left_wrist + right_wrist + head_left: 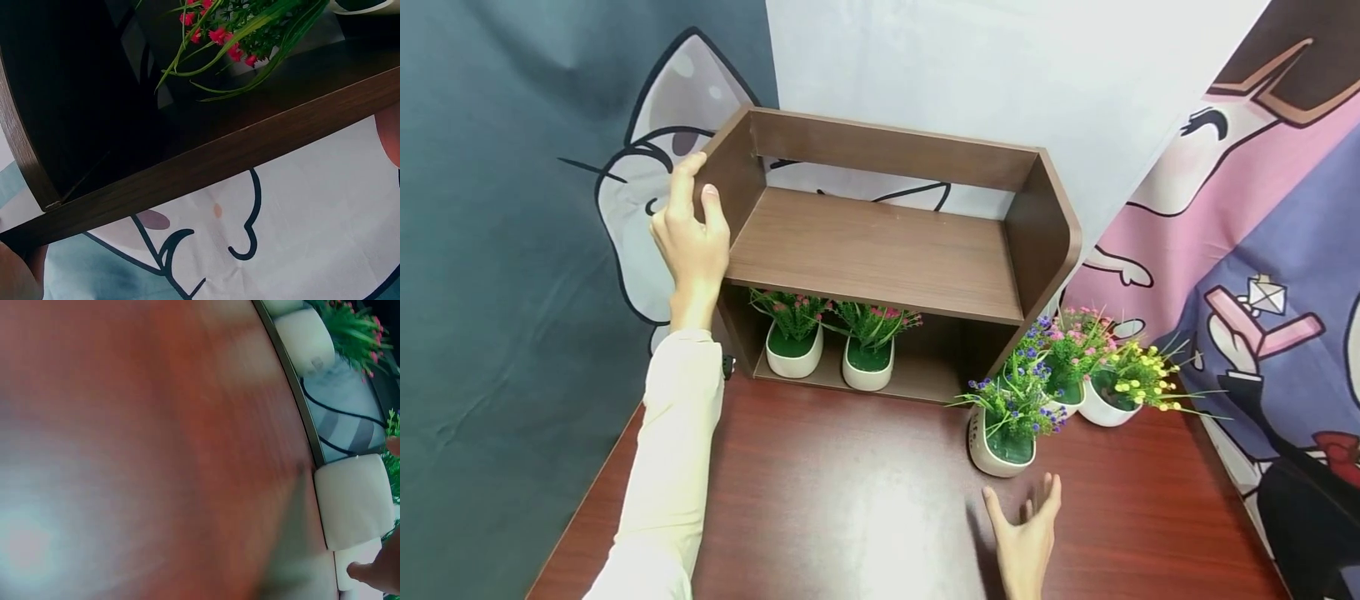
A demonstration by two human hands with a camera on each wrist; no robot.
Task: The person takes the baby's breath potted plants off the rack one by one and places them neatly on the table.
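Observation:
My left hand holds the left side panel of a brown wooden two-tier shelf, its index fingertip at the front edge and thumb beside it. In the left wrist view that panel's edge crosses diagonally, with parts of fingers at the frame sides. On the right, my right hand holds nothing; thumb and fingers spread apart just in front of a white pot of blue-purple flowers. Two white pots of pink flowers stand in the lower tier.
Beside the shelf's right end, white pots with pink flowers and yellow flowers crowd behind the blue-purple one. Everything stands on a glossy red-brown table. Printed cloth hangs behind and at both sides.

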